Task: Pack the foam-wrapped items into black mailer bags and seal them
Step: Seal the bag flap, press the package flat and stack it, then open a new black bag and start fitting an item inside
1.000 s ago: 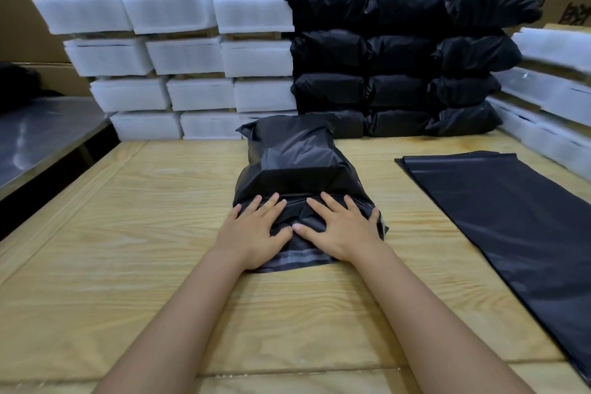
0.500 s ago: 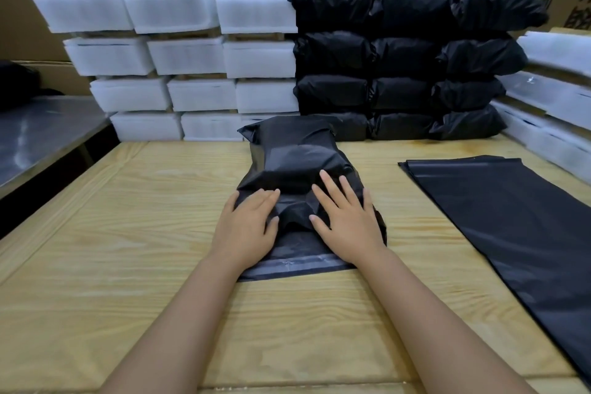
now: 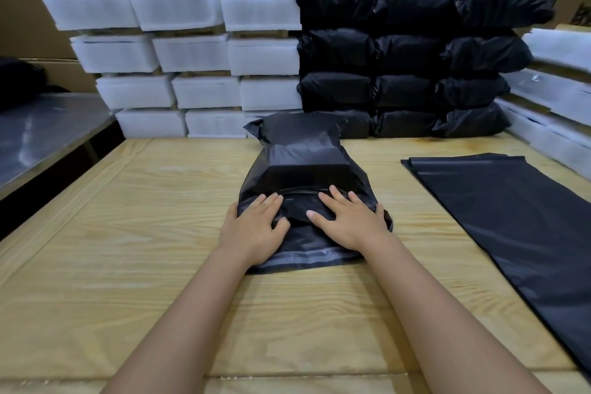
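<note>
Pressing: the left hand [image 3: 256,229] and the right hand [image 3: 350,221] lie palm-down, side by side, on the near end of the filled mailer bag [image 3: 303,166].
Hands: fingers straight and a little spread, flat on the plastic. The thumbs are close but not touching, and nothing is gripped.
Bag position: in the middle of the worktop [image 3: 128,233], lengthwise away from the person. A boxy shape shows under the plastic, and a greyish strip runs across the near edge.
To the right: empty mailer bags [image 3: 511,217] lie in a flat black pile, apart from the filled one.
Far left of the worktop: foam-wrapped items [image 3: 192,54], white blocks stacked in rows.
Beside them: packed black bundles [image 3: 399,51] stacked high, just behind the filled bag.
Right edge: more foam blocks [image 3: 559,99], piled.
Off to the left: a metal table [image 3: 41,134].
</note>
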Demonstrator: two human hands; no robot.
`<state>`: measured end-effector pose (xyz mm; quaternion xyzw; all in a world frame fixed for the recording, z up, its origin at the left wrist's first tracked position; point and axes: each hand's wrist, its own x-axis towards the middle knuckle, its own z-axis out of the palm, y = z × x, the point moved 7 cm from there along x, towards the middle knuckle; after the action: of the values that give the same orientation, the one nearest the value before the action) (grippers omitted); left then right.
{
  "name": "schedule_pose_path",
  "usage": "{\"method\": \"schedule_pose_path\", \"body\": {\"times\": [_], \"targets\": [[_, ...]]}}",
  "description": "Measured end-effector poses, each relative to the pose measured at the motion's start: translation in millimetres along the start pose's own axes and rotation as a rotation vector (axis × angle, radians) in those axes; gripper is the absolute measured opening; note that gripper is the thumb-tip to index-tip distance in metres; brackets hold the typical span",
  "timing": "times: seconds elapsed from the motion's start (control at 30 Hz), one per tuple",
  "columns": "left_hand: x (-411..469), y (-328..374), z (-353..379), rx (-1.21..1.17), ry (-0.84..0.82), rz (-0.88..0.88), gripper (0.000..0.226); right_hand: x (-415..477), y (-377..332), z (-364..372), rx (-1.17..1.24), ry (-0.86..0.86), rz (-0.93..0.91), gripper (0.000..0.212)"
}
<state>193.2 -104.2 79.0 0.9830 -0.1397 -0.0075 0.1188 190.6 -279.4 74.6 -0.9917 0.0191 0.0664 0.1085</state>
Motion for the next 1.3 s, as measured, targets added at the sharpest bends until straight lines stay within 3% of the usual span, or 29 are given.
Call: {"method": "schedule_pose_path", "body": {"times": [0.07,0.13,0.2,0.27,0.33,0.43,0.57,0.7,0.77,0.9,1.13,1.3], "targets": [[-2,-2,-2,-0.066,0.004,0.024,0.053,-1,0,-1,0.001,-0.018,-0.003,0.072],[-6,-12,-14,-0.353,0.08,0.007,0.049,-5,0,0,-0.012,-0.026,-0.009,0.071],[-14,-32,-34,-0.676,0.287,-0.063,0.052,-10,1,2,-0.026,0.001,0.0,0.071],[-23,-60,-50,-0.844,0.444,-0.22,0.059,-15,2,4,-0.024,0.051,0.022,0.07],[-26,-76,-50,-0.859,0.323,-0.357,0.072,-19,0,5,-0.014,0.067,0.046,0.07],[-28,-74,-36,-0.735,-0.049,-0.367,0.086,-24,-2,6,-0.01,0.032,0.076,0.069],[-33,-74,-41,-0.585,-0.157,-0.358,0.069,-35,-10,2,0.023,0.041,0.138,0.064],[-42,-68,-42,-0.519,-0.329,-0.319,0.043,-56,-54,-14,0.034,0.317,-0.016,0.051],[-44,-63,-40,-0.508,-0.364,-0.31,0.035,-68,-81,-15,0.167,0.393,-0.179,0.042],[-45,-62,-38,-0.474,-0.384,-0.305,0.035,-79,-112,2,0.253,0.33,-0.352,0.032],[-49,-59,-39,-0.516,-0.405,-0.306,0.036,-76,-111,4,0.288,0.339,-0.367,0.014],[-46,-48,-38,-0.634,-0.42,-0.247,0.039,-75,-99,-8,0.612,0.347,-0.286,0.011]]}}
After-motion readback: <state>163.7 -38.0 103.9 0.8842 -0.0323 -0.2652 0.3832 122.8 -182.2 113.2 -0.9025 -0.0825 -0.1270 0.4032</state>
